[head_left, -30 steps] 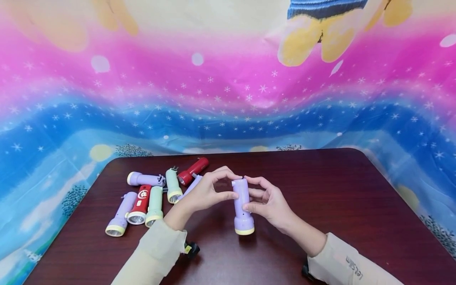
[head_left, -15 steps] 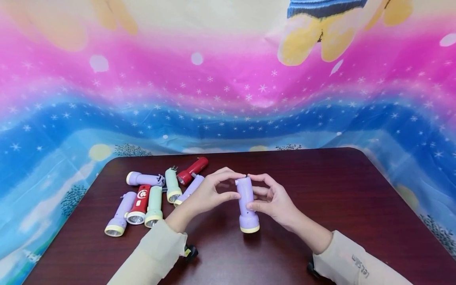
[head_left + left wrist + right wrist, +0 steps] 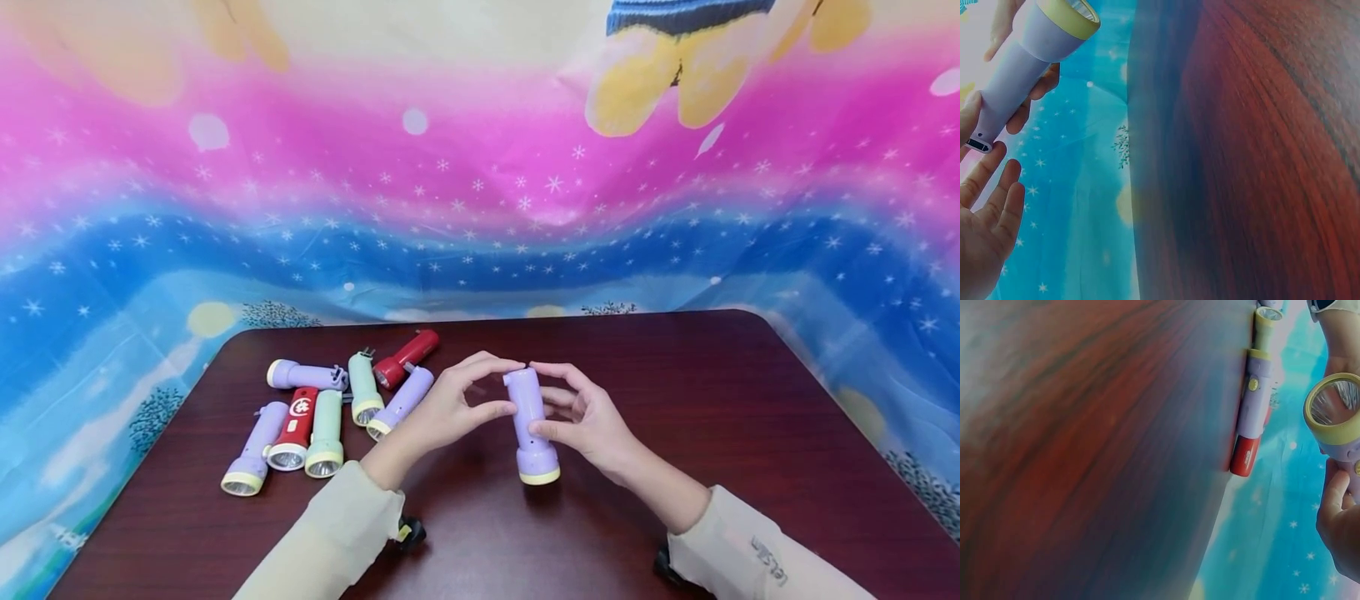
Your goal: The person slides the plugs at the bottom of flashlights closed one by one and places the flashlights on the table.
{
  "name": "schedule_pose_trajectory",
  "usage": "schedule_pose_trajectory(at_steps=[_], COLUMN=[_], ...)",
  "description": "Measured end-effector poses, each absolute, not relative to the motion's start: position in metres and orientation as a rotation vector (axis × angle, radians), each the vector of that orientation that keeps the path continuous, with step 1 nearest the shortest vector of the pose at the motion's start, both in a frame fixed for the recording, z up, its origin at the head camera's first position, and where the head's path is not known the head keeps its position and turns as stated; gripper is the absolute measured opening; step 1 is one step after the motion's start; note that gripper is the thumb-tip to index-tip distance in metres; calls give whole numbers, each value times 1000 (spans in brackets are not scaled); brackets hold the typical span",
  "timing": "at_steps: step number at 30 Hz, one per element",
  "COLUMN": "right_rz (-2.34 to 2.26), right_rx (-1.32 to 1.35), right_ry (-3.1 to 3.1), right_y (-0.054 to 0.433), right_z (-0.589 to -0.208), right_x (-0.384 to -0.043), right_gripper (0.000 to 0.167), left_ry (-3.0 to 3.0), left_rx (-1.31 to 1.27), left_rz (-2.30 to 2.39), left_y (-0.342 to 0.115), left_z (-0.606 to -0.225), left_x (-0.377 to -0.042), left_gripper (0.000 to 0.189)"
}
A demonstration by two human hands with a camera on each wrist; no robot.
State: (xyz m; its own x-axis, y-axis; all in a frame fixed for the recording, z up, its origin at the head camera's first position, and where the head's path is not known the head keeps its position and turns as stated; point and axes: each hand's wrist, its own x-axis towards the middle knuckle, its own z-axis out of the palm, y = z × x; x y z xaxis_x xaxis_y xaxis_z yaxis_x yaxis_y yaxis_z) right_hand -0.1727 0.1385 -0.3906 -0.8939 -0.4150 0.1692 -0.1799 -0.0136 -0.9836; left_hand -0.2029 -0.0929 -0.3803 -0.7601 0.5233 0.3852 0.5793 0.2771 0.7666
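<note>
Between both hands, a lilac flashlight (image 3: 531, 417) with a pale yellow lens ring is held over the table, tail up and lens end down, slightly tilted. My right hand (image 3: 596, 421) grips its body, thumb on the near side and index finger up at the tail. At the tail end, my left hand (image 3: 457, 400) pinches with thumb and index finger. The left wrist view shows a small dark slot (image 3: 979, 145) at the tail, by the left fingertips, the other left fingers being extended. In the right wrist view, the clear lens (image 3: 1335, 403) faces the camera.
On the dark red-brown table (image 3: 675, 400), several flashlights lie at the left: lilac (image 3: 255, 450), green (image 3: 326, 433) and red (image 3: 294, 429) ones. A red flashlight (image 3: 406, 358) lies farthest back. Behind the table hangs a printed cloth (image 3: 480, 208).
Both hands have shifted to the right and slightly away with the lilac flashlight, which now tilts a little more. The flashlights on the table have stayed put.
</note>
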Motion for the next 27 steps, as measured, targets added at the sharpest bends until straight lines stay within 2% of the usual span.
schedule_pose_trajectory(at_steps=[27], right_rz=[-1931], right_rx=[-652], right_ry=[2248], right_y=[186], right_z=[-395], right_x=[-175], right_gripper=[66], left_ry=[-2441], left_rx=[-1179], left_rz=[-1491], left_y=[-45], left_z=[-392], left_x=[-227], left_gripper=[46])
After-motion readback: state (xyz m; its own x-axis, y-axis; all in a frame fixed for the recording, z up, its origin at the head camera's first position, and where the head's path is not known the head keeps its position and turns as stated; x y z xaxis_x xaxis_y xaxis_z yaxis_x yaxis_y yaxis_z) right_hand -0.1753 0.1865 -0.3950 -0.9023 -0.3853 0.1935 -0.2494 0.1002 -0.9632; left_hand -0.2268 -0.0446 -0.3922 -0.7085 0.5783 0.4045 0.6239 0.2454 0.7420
